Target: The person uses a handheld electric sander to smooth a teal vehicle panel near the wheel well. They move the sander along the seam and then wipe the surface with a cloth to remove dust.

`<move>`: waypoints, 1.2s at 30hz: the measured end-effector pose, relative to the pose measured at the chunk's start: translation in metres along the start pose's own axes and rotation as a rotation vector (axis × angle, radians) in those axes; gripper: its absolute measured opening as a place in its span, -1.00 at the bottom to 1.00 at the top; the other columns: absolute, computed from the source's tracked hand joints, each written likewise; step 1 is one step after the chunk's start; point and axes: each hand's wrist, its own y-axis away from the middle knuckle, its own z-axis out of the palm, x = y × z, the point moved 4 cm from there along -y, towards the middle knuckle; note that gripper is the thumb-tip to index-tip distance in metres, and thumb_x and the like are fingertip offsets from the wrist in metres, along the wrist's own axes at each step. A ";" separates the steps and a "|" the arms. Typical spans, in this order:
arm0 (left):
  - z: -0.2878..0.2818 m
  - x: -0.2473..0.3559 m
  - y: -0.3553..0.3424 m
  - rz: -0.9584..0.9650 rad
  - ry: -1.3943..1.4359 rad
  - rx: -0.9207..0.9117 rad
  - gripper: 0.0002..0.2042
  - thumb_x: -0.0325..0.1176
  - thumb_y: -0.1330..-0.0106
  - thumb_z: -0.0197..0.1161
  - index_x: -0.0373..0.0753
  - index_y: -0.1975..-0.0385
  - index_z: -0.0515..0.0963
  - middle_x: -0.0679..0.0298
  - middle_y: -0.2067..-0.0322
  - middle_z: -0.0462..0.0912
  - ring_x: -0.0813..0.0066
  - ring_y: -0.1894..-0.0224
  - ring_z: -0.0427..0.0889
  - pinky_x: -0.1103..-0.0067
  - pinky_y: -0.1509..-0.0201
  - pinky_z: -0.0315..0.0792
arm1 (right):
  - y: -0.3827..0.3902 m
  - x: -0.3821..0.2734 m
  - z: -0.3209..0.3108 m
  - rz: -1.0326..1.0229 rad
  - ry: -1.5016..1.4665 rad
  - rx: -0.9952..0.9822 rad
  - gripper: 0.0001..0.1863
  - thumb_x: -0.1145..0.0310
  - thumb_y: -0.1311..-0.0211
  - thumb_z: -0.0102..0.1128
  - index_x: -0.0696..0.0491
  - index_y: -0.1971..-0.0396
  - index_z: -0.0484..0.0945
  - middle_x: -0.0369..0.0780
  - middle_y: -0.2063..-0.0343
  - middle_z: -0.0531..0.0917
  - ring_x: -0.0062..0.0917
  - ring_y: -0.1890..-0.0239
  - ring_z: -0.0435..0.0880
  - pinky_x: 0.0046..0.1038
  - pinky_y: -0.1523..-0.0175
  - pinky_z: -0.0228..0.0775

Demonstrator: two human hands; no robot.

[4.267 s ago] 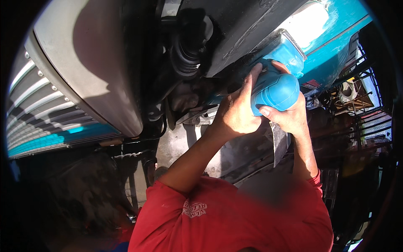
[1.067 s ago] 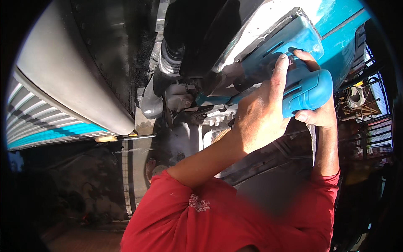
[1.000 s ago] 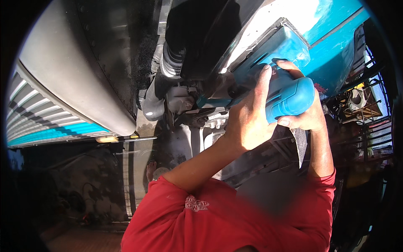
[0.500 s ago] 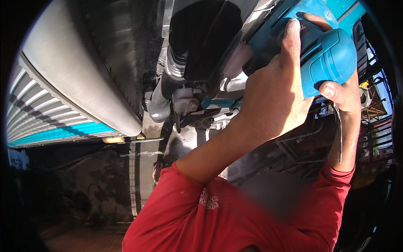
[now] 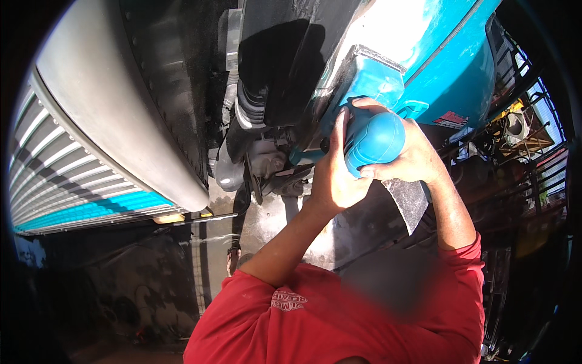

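Half a second back the blue power tool [image 5: 371,141] sat high at the top right edge of the head view with both hands crowding it; now tool and hands have dropped lower and further toward the middle, and more of the turquoise body panel [image 5: 448,67] shows above them. Only the head view is on offer, looking at the underside of a vehicle. Its rounded blue housing is held up against the lower edge of the turquoise panel, just below a squarish blue block [image 5: 373,82] that touches the panel. On the picture's left side of the tool, one hand [image 5: 336,176] lies flat along the housing, fingers [image 5: 341,130] stretched up its side and pressing it — wrapped on rather than loose. From the picture's right, the other hand [image 5: 412,159] cups the back of the housing, clenched around it. Both forearms rise from a red shirt [image 5: 315,315] at the lower edge. Left of the tool hangs dark running gear — a ribbed black rubber boot [image 5: 248,109] and a greyish metal casting [image 5: 267,161] just beside it. Further left curves a pale grey fender [image 5: 115,103], with a white and turquoise striped surface [image 5: 66,194] past it. Metal clutter [image 5: 515,130] shows at the far right, too small to tell apart.
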 end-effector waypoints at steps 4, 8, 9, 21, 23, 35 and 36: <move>0.000 0.018 -0.012 0.093 -0.145 0.026 0.12 -0.39 -0.21 0.53 -0.30 -0.65 -0.19 -0.38 -0.49 0.29 -0.43 -0.26 0.63 0.08 -0.24 0.67 | -0.004 -0.015 -0.017 -0.031 0.094 0.013 0.06 0.09 0.20 0.78 0.18 -0.39 0.52 -0.17 -0.46 0.51 -0.32 -0.36 0.62 -0.22 -0.48 0.39; 0.003 0.047 -0.041 0.115 -0.166 0.017 0.16 -0.39 -0.20 0.55 -0.27 -0.65 -0.25 -0.37 -0.44 0.35 -0.41 -0.21 0.67 0.08 -0.19 0.67 | -0.006 -0.037 -0.048 -0.147 0.085 0.086 0.07 -0.01 0.20 0.74 0.15 -0.39 0.54 -0.17 -0.47 0.50 -0.29 -0.38 0.59 -0.15 -0.49 0.38; 0.004 0.057 -0.049 0.163 -0.166 0.050 0.16 -0.39 -0.20 0.55 -0.27 -0.65 -0.23 -0.39 -0.39 0.42 -0.41 -0.18 0.69 0.08 -0.16 0.68 | -0.005 -0.042 -0.057 -0.132 0.098 0.121 0.08 -0.04 0.21 0.73 0.14 -0.39 0.54 -0.17 -0.47 0.50 -0.28 -0.39 0.58 -0.14 -0.49 0.39; 0.016 0.077 -0.072 0.254 -0.188 0.138 0.10 -0.43 -0.12 0.61 -0.28 -0.62 -0.03 -0.32 -0.36 0.45 -0.38 -0.25 0.63 0.04 -0.32 0.57 | -0.007 -0.036 -0.087 -0.270 -0.011 0.202 0.21 -0.19 0.30 0.72 0.11 -0.43 0.49 -0.08 -0.38 0.55 -0.30 -0.28 0.68 -0.18 -0.38 0.53; 0.017 0.057 -0.049 0.055 -0.164 0.052 0.11 -0.41 -0.17 0.57 -0.21 -0.65 -0.10 -0.33 -0.40 0.42 -0.38 -0.27 0.64 0.05 -0.31 0.59 | -0.003 -0.025 -0.070 -0.195 0.016 0.122 0.16 -0.15 0.28 0.73 0.14 -0.38 0.53 -0.09 -0.42 0.53 -0.30 -0.32 0.65 -0.19 -0.40 0.49; 0.019 0.029 -0.018 0.032 -0.182 0.088 0.13 -0.34 -0.23 0.54 -0.15 -0.68 -0.19 -0.35 -0.33 0.51 -0.36 -0.25 0.66 0.05 -0.27 0.63 | -0.002 -0.007 -0.040 -0.269 0.141 0.006 0.02 0.09 0.15 0.76 0.04 -0.41 0.51 -0.16 -0.27 0.66 -0.35 -0.19 0.74 -0.24 -0.36 0.53; 0.020 0.037 -0.028 0.065 -0.186 0.097 0.13 -0.34 -0.23 0.54 -0.15 -0.68 -0.19 -0.36 -0.34 0.49 -0.37 -0.25 0.66 0.05 -0.27 0.63 | -0.002 -0.011 -0.050 -0.227 0.098 0.030 0.03 0.02 0.18 0.75 0.11 -0.37 0.55 -0.15 -0.37 0.57 -0.30 -0.27 0.68 -0.19 -0.43 0.46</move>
